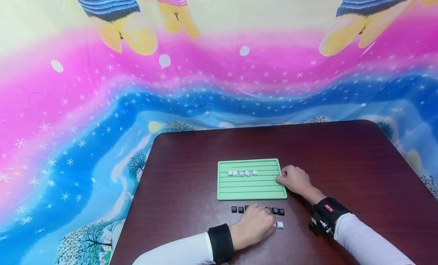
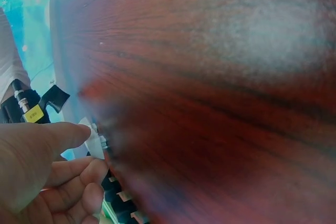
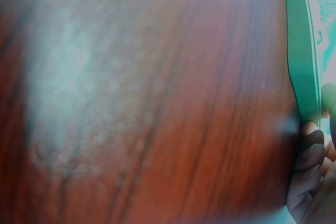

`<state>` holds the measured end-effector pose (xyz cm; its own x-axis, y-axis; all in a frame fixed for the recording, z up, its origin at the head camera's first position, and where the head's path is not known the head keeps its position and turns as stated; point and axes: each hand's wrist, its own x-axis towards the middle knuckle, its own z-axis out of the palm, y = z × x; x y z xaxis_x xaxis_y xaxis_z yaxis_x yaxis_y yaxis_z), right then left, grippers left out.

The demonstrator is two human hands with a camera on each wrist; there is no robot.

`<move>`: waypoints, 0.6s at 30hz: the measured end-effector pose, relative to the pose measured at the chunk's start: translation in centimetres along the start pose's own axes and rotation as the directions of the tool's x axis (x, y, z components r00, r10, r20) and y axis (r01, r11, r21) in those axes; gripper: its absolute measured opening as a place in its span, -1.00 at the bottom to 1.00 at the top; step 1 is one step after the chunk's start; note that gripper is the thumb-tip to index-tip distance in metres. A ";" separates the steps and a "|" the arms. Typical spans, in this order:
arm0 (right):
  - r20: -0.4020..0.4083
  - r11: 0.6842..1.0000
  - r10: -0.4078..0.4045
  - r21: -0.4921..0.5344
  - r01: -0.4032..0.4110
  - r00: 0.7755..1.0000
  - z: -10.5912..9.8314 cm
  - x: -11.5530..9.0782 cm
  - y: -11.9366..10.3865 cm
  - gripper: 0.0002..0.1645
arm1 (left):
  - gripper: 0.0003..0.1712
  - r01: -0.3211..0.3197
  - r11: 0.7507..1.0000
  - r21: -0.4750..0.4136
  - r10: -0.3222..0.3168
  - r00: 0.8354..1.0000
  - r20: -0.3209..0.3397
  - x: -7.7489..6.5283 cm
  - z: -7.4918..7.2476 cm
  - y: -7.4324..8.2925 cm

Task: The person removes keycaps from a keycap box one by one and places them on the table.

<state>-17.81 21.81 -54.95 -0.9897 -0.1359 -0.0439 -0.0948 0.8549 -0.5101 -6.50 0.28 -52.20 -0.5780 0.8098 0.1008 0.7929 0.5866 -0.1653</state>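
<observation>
My left hand [image 1: 254,224] is low over the table, just in front of a row of black keycaps [image 1: 275,210], partly covering it. In the left wrist view its thumb and index finger pinch a small white keycap [image 2: 94,142]. White keycaps [image 1: 280,225] lie at that hand's right side. A light green grooved board [image 1: 251,191] lies beyond the black row, bearing several white keycaps [image 1: 241,173] in a line, with a gap before the rightmost. My right hand [image 1: 297,180] grips the board's right edge, thumb on top. The right wrist view shows fingers [image 3: 310,156] curled by the board's edge.
Everything lies on a dark reddish-brown table [image 1: 178,173] with rounded far corners. Behind it hangs a colourful printed cloth [image 1: 205,75]. Black bands with camera mounts [image 1: 319,223] sit on the wrists, the right one close to the tabletop.
</observation>
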 end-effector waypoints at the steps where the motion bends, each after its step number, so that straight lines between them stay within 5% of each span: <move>1: 0.000 1.000 0.001 -0.001 -0.001 1.000 0.0 0.0 0.0 -0.50 | -0.81 0.000 1.000 0.002 0.000 1.000 -0.002 0.0 -0.1 0.0; 10: 0.003 1.000 0.000 0.001 0.000 1.000 0.0 0.1 0.0 -0.50 | -0.85 0.005 0.998 -0.064 -0.009 0.998 -0.067 0.3 -0.9 -0.8; 18: 0.001 1.000 0.006 -0.005 -0.006 1.000 0.0 0.2 0.1 -0.51 | -0.78 0.043 0.999 -0.025 -0.045 0.992 -0.116 1.3 -1.1 -2.0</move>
<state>-18.02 21.90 -55.02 -0.9902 -0.1315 -0.0476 -0.0896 0.8579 -0.5059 -8.62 0.14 -50.62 -0.5872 0.7786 0.2211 0.7720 0.6209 -0.1359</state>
